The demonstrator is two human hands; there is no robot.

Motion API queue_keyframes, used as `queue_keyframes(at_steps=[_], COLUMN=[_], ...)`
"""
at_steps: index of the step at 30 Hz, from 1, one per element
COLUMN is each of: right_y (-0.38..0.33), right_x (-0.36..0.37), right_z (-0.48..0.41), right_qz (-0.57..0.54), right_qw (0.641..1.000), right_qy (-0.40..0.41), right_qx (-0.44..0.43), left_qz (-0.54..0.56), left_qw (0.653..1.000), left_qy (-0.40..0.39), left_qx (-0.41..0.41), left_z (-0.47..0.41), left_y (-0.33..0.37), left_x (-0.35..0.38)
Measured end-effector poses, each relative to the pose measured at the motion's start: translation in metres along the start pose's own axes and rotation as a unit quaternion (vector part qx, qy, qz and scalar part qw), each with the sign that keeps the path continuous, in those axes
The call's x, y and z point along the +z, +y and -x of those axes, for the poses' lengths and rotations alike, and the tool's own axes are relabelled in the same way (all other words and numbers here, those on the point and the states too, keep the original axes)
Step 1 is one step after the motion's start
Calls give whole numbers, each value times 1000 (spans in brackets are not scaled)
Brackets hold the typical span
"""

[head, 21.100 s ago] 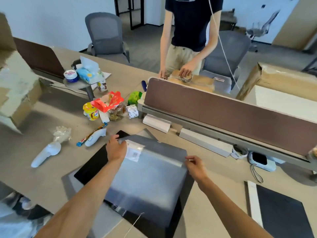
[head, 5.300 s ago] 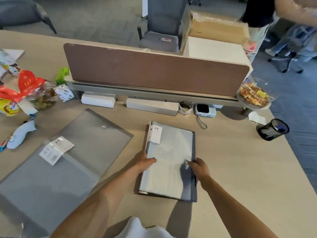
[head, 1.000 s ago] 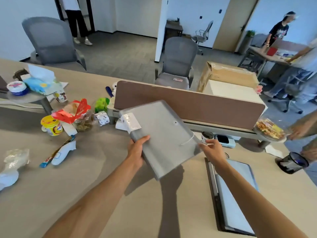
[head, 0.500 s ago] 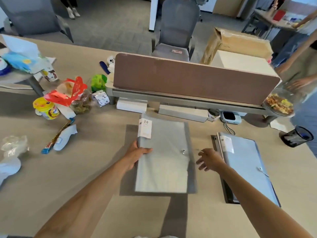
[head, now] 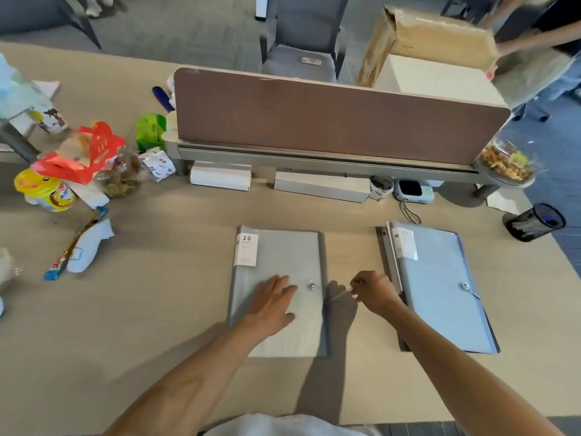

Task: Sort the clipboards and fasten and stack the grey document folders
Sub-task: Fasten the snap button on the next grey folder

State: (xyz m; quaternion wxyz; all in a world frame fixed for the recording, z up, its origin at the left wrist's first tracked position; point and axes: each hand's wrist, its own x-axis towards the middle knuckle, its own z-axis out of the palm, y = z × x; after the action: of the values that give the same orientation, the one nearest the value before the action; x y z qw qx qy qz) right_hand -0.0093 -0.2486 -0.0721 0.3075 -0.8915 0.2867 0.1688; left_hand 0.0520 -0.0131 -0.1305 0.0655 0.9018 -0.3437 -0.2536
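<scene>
A grey document folder (head: 283, 256) lies flat on the desk in front of me, with a white "20" label at its top left and a round metal button (head: 311, 285) near its right edge. My left hand (head: 273, 305) rests flat on the folder, fingers spread. Just right of the folder, my right hand (head: 374, 291) pinches its thin elastic cord (head: 340, 295), drawn out beside the button. To the right a second grey folder (head: 440, 287) lies with its cord around its button, on top of a dark clipboard (head: 387, 262).
A brown divider screen (head: 330, 118) crosses the desk behind the folders, with white boxes (head: 320, 187) at its foot. Snacks and packets (head: 78, 165) crowd the left. A black mesh cup (head: 533, 221) and a food bowl (head: 506, 165) stand at right. Another person handles a cardboard box (head: 434, 36).
The folder, held in the air a second ago, now lies flat on the desk. My left hand has shifted from its left edge onto its cover, and my right hand has taken the cord.
</scene>
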Motion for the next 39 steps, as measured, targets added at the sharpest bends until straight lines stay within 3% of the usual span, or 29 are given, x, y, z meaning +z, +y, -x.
queue_keyframes(at_steps=[6, 10, 13, 16, 18, 22, 28, 34, 39], right_y=[25, 32, 26, 18, 10, -10, -41, -68, -74], right_x=[-22, -39, -45, -47, -42, -20, 25, 40, 36], right_z=[-11, -27, -33, -39, -42, -41, -48, -60, -80], right_qz=[158, 272, 178, 38, -39, -131, 15, -51, -184], right_qw=[984, 928, 907, 893, 890, 907, 945, 955, 953], right_qy=[-43, -241, -368, -426, -426, -388, -293, -293, -203], right_qx=[-72, -83, -100, -140, -155, -102, -147, 6, 125], left_qz=[-22, -21, 19, 37, 36, 26, -4, -23, -71], left_qw=[998, 996, 989, 975, 972, 978, 994, 999, 997], left_qy=[-45, -70, -59, -55, -51, -25, 12, -3, 12], left_qx=[-23, -58, -133, -214, -228, -205, -105, -29, 6], left_z=[-2, -2, -4, -1, -1, 2, 2, 7, 1], left_y=[21, 30, 39, 43, 41, 30, -7, -26, -38], left_x=[15, 20, 17, 12, 12, 12, -2, -3, -2])
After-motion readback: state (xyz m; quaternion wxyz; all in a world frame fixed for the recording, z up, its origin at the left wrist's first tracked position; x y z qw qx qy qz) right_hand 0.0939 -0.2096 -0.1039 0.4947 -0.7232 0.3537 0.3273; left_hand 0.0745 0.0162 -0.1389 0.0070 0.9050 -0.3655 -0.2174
